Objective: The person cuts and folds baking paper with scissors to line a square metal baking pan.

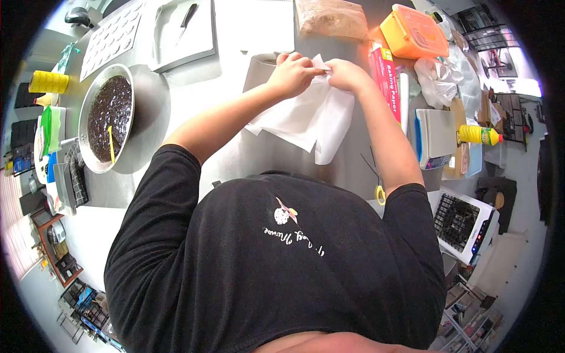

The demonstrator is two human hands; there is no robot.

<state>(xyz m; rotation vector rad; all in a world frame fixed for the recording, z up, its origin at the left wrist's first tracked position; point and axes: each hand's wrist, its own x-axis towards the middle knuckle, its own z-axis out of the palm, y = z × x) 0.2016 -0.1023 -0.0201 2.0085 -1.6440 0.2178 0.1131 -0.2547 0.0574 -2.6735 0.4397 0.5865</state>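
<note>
A white sheet of baking paper (306,115) hangs from both my hands over the steel table, its lower corners loose and creased. My left hand (291,75) is closed on the paper's upper edge, fingers pinched together. Close beside it, my right hand (347,75) also grips the paper, and a small folded point sticks up between the two hands. Behind my left hand lies a greyish shape with a curved rim, mostly hidden by the paper. To the right of my right hand is a red and yellow baking paper box (386,82).
At left stands a metal bowl (130,94) of dark mixture with a yellow-handled utensil (110,144). Square pans (187,56) holding a black-handled tool lie behind it. An orange tub (415,35), a scale (436,138) and yellow-handled scissors (380,195) are at right.
</note>
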